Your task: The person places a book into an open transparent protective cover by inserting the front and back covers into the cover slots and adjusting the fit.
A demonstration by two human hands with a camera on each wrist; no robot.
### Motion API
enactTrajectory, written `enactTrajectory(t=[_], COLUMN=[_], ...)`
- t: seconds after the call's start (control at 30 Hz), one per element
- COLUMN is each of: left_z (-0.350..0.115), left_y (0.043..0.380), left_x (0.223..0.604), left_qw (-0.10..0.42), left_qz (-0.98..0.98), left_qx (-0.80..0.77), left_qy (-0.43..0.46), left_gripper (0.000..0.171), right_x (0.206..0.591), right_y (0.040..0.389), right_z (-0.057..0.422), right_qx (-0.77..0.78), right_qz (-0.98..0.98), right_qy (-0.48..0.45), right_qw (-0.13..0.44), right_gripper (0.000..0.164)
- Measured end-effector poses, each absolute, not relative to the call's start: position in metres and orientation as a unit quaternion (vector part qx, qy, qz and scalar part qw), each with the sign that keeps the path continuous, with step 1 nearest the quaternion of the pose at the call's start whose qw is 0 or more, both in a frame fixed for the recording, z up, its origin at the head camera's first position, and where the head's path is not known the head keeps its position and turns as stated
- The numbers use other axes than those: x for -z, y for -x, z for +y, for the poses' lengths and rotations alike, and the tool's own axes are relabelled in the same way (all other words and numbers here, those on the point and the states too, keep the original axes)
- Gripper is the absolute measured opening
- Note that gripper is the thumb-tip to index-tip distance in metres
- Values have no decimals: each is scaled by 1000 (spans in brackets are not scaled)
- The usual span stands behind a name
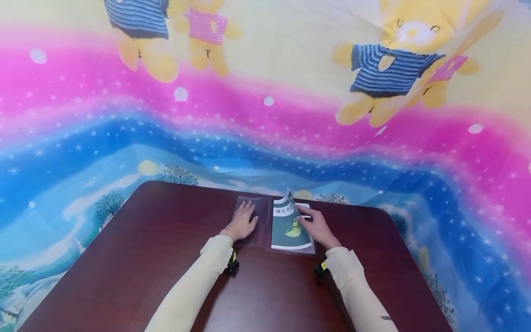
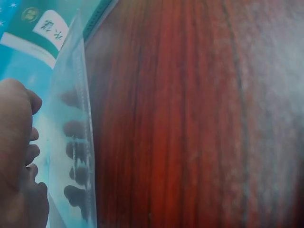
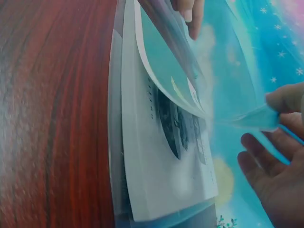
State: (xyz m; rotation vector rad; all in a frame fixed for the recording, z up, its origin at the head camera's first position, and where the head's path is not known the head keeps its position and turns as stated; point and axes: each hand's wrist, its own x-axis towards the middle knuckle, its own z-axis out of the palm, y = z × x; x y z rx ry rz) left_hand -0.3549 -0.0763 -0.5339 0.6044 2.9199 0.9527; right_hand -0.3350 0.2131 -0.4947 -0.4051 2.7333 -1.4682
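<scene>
A thin booklet (image 1: 288, 233) with a green front and white bands lies near the table's far edge, in a clear plastic book cover (image 1: 262, 230) spread open to its left. My right hand (image 1: 319, 228) pinches the edge of the booklet's front leaf, which curves up off the white page (image 3: 161, 185) beneath. In the right wrist view, the right hand's thumb and fingers (image 3: 280, 156) are at the leaf's drawn-out corner. My left hand (image 1: 242, 223) rests with fingers extended on the clear left flap. Dark finger shapes show in the plastic sheet (image 2: 71, 128) in the left wrist view.
The dark red-brown wooden table (image 1: 166, 258) has rounded far corners. Right behind it hangs a printed cloth (image 1: 265, 133) with bears, snowflakes and trees, which also falls along both sides. A black wrist camera (image 1: 233, 263) sits under the left cuff, another (image 1: 321, 271) under the right.
</scene>
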Motion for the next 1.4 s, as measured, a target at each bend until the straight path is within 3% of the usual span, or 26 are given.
enactTrajectory(t=[0.47, 0.67, 0.8, 1.1, 1.4], left_z=[-77, -76, -76, -81, -86], left_y=[356, 352, 352, 359, 364], left_x=[537, 538, 538, 543, 542], left_qw=[21, 50, 53, 48, 55], left_qz=[950, 957, 959, 953, 962], left_qx=[-248, -211, -201, -230, -185], left_qy=[-190, -194, -194, -193, -195], left_gripper=[55, 53, 51, 51, 54], right_x=[488, 484, 501, 501, 509], right_y=[336, 336, 344, 352, 359], right_z=[184, 168, 163, 143, 138], right_qx=[481, 471, 470, 451, 418], right_qz=[852, 856, 859, 879, 890], right_qy=[186, 197, 192, 148, 169], right_qw=[89, 77, 70, 51, 75], right_gripper=[53, 54, 59, 73, 78])
